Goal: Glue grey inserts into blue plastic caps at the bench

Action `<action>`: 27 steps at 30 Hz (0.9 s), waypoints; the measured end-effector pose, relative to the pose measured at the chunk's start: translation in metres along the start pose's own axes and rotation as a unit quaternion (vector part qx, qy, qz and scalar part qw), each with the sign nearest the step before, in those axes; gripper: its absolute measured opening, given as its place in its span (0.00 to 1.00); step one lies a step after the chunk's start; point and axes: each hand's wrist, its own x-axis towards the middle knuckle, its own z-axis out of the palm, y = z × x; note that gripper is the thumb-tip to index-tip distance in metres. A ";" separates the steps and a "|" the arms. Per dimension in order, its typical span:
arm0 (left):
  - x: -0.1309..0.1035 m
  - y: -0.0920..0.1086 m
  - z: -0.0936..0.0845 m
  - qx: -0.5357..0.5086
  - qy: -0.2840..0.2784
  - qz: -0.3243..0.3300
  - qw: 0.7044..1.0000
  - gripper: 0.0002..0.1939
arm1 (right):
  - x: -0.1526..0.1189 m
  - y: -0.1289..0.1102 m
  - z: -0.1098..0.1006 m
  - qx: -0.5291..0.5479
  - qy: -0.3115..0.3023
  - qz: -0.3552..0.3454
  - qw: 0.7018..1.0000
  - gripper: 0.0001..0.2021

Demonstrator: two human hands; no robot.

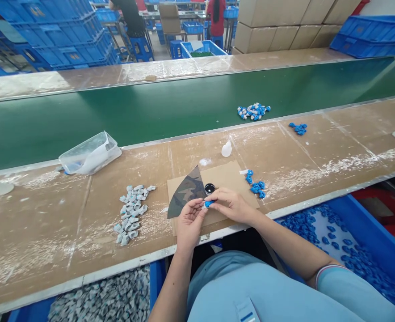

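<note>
Small blue piece (208,203) up between my L hand (191,219) and R hand (233,205), over the cardboard sheet (217,176); both grips narrow, fingertips pinched on it. Looks v. light, prob. stiff, maybe slick if glue's about; best held by its edges, approx. opp. sides. Black round dish (209,188) just beyond, camo wedge (186,192) beside, white bottle (227,149) further out.

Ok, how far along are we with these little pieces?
Probably partway. The blue-and-white pile on the green belt looks done. The left hand and right hand pinch one blue piece. Left: separate grey pieces and blue pieces on the table, more in the bins below.
</note>
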 end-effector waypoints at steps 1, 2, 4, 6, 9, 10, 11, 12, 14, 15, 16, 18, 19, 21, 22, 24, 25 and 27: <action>0.000 0.000 0.000 0.001 -0.004 0.000 1.000 0.17 | 0.000 0.001 -0.002 -0.008 -0.007 -0.007 1.000 0.09; -0.001 0.000 0.001 0.002 -0.009 -0.002 1.000 0.18 | 0.001 0.002 -0.004 -0.017 -0.018 -0.013 1.000 0.10; -0.002 0.001 0.001 0.003 -0.023 -0.005 1.000 0.19 | 0.002 0.003 -0.010 -0.033 -0.052 -0.024 0.998 0.10; -0.003 0.002 0.002 0.007 -0.040 -0.005 0.999 0.19 | 0.004 0.005 -0.015 -0.043 -0.091 -0.030 0.994 0.09; -0.003 0.002 0.001 0.010 -0.060 0.000 0.998 0.19 | 0.004 0.008 -0.017 -0.044 -0.104 -0.029 0.993 0.09; -0.003 0.003 0.000 0.010 -0.064 0.000 0.998 0.19 | 0.003 0.009 -0.016 -0.040 -0.094 -0.027 0.994 0.09; -0.003 0.003 -0.001 0.011 -0.067 0.000 0.998 0.19 | 0.002 0.010 -0.014 -0.032 -0.079 -0.025 0.996 0.09; -0.003 0.003 -0.001 0.012 -0.069 -0.001 0.998 0.19 | 0.000 0.011 -0.012 -0.023 -0.063 -0.024 0.997 0.09; -0.002 0.003 -0.002 0.014 -0.070 -0.007 0.997 0.19 | -0.003 0.013 -0.006 -0.001 -0.037 -0.019 0.999 0.10; -0.002 0.004 -0.003 0.014 -0.069 -0.011 0.997 0.20 | -0.005 0.015 -0.003 0.011 -0.024 -0.017 1.000 0.11; -0.001 0.004 -0.003 0.014 -0.069 -0.014 0.997 0.20 | -0.007 0.016 0.000 0.022 -0.010 -0.013 1.000 0.11; 0.000 0.003 -0.003 0.015 -0.065 -0.020 0.998 0.21 | -0.011 0.017 0.006 0.036 0.023 -0.005 0.999 0.11; 0.000 0.003 -0.002 0.016 -0.062 -0.021 0.998 0.21 | -0.013 0.018 0.009 0.038 0.040 0.000 0.998 0.11; 0.000 0.002 -0.001 0.020 -0.055 -0.021 0.998 0.21 | -0.017 0.016 0.014 0.029 0.061 0.010 0.998 0.11; -0.001 0.002 -0.001 0.022 -0.052 -0.021 0.998 0.20 | -0.019 0.015 0.015 0.022 0.064 0.013 0.998 0.11; -0.002 0.005 0.000 0.032 -0.049 -0.018 0.998 0.19 | -0.019 0.012 0.015 0.009 0.058 0.003 0.998 0.11; -0.001 0.008 0.000 0.041 -0.046 -0.013 0.998 0.18 | -0.018 0.012 0.012 0.004 0.055 -0.007 0.998 0.11; 0.005 0.018 -0.001 0.069 -0.037 0.006 0.997 0.16 | -0.012 0.014 0.000 -0.004 0.071 -0.013 0.997 0.11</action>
